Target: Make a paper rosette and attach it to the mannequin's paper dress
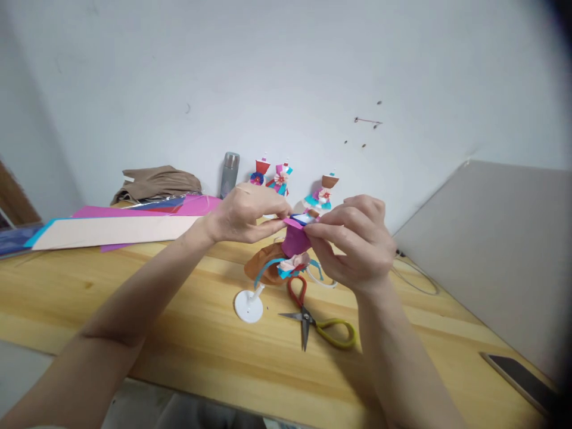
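Both my left hand (250, 211) and my right hand (355, 241) pinch the rim of a magenta paper piece (295, 240) from opposite sides, above the table. It flares at the top, where some blue and white shows inside. Just below it sit a pale pink paper flower (295, 262) with blue frills and a curved blue strip (264, 268). Behind these lies a brown paper piece (259, 262). A white round base with a short stem (249, 305) stands on the table. Nearer to me, scissors (305, 316) with a red and a yellow handle lie spread apart.
Several finished-looking paper figures, one with a brown top (329, 182), stand by the wall. A grey flask (229, 174), brown cloth (156, 185) and coloured paper sheets (116, 232) are at the left. A phone (518, 378) lies front right, beside a white panel (496, 238).
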